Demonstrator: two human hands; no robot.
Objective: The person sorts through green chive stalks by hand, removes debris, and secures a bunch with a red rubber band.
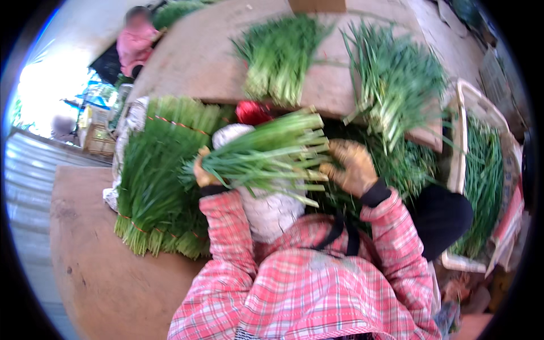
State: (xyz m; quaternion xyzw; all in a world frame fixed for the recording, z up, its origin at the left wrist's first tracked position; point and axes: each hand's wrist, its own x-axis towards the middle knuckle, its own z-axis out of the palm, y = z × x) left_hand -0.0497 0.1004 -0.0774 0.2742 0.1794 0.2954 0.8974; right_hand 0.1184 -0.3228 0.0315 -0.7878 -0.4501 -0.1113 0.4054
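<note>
My left hand is closed around the leafy end of a loose bunch of garlic chives, held level above my lap. Its pale cut ends point right, toward my right hand. That hand wears a dirt-stained glove; its thumb and fingers are apart, right beside the stem ends. Whether the fingertips touch the stems I cannot tell. To the left lies a thick stack of tied chives, bound with thin red bands. Beneath the held bunch is a white cloth bundle. Just beyond it sits a small red bundle.
Two loose heaps of chives, a middle one and a right one, lie on the boards ahead. A pale plastic crate at the right holds more chives. Another person in pink sits at the far left.
</note>
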